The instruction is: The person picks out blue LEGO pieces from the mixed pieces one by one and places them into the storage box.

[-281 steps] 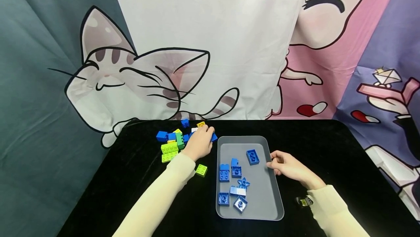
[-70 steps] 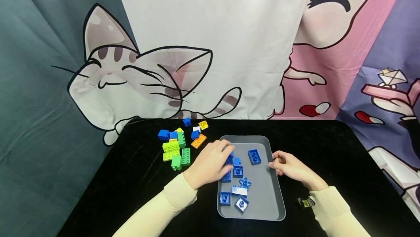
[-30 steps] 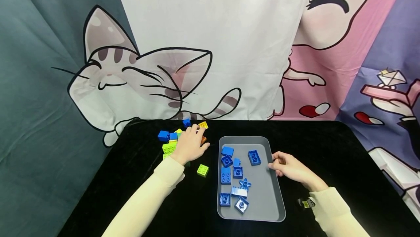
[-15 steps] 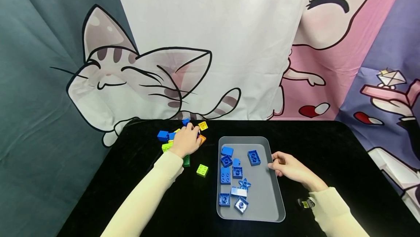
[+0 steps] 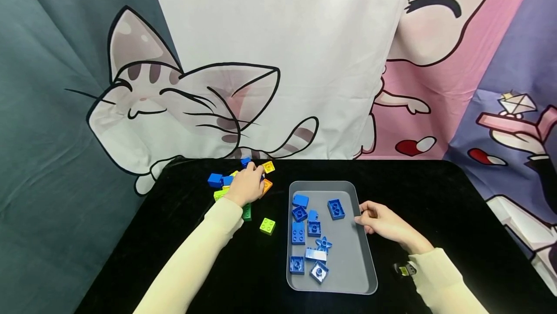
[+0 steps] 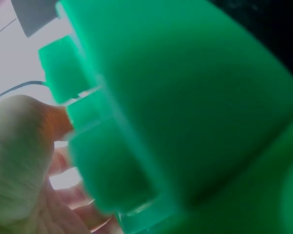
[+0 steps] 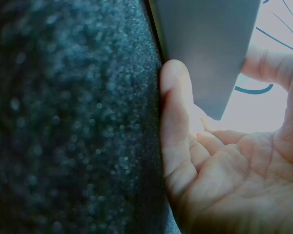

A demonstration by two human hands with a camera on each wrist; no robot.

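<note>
My left hand (image 5: 245, 186) is over the pile of toy building bricks, its bent fingers reaching down among them beside an orange brick (image 5: 267, 187). I cannot tell whether it holds one. In the left wrist view a green brick (image 6: 166, 97) looms large in front of the thumb and fingers. My right hand (image 5: 385, 222) pinches the right rim of a grey tray (image 5: 348, 261). The right wrist view has thumb and fingers on either side of the tray wall (image 7: 210, 53). Several blue bricks (image 5: 298, 233) and a blue flower piece (image 5: 324, 244) lie in the tray.
Around the left hand lie blue bricks (image 5: 215, 180), a yellow brick (image 5: 268, 166) and a green brick (image 5: 246, 212). A lime brick (image 5: 267, 226) sits apart, between pile and tray. Black cloth (image 5: 243, 275) covers the table; a printed curtain (image 5: 339, 63) hangs behind it.
The left hand has gone from the tray back to the pile, and is nearly still in the last half second. Two more blue bricks lie at the tray's upper left. The right hand stays put.
</note>
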